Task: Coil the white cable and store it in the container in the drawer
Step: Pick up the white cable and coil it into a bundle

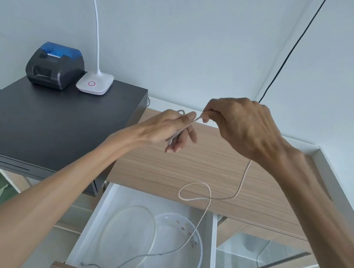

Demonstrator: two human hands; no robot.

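While both hands work above the desk, entries run from largest item to smallest:

Desk: wood-grain top [213, 164] with a white raised edge on the right side.
Black box: flat dark unit [43, 122] on the left end of the desk, with a slot along its front edge.
Drawer: white drawer [214, 246] pulled open below the desk front.
Containers: two clear round plastic pieces inside the drawer — one [174, 249] lying flat on the right, another [129, 236] leaning over its left edge.
Printer: small black printer with a blue lid [55, 65], at the back of the black box.
Lamp: white base with a pink ring [94, 83] just beside the printer; thin neck curving up out of view.
Right hand: [241, 126] fingers pinched shut on the cable, raised above the desk.
Left hand: [167, 129] fingers extended, cable wound around them; whether it grips tight cannot be told.
Cable: white cable [195, 191] — taut between the two hands, dropping from the right hand to a loop on the desk edge, then hanging into the drawer across the flat container, its end near the drawer's front left.
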